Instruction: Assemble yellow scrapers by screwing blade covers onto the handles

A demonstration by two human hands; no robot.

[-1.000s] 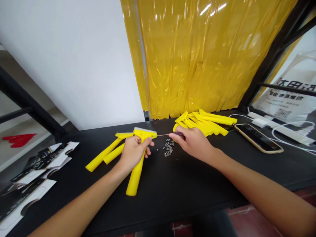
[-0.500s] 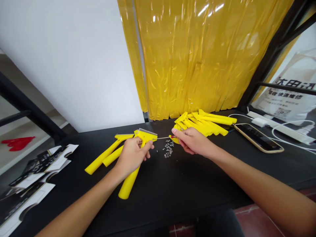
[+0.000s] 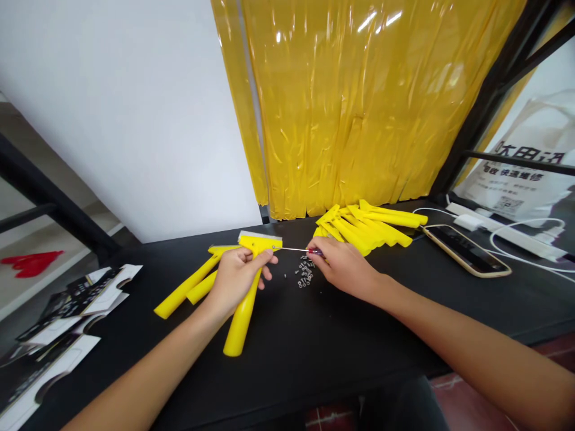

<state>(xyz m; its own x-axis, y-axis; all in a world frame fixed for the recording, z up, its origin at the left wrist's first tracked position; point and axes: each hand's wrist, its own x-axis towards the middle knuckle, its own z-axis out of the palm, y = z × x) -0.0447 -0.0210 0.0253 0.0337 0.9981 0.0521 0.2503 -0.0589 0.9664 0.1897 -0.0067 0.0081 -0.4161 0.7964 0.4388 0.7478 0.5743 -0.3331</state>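
My left hand is closed around the neck of a yellow scraper, whose broad head with a metal blade edge points away from me. In my right hand is a screwdriver, gripped by its dark reddish handle. Its thin shaft runs leftward, and the tip meets the right end of the scraper's head at a small screw. Two more yellow scrapers lie on the black table left of my left hand, partly covered by it. Small screws and nuts are scattered between my hands.
Several yellow scraper bodies are piled at the back, beyond my right hand. A phone, a white power strip and cables are on the right. Printed cards lie at the left, and a yellow plastic curtain hangs behind.
The scraper in my left hand has turned more upright, its head shifting left. My right hand has lowered and turned slightly, with the screwdriver still held to the scraper's head.
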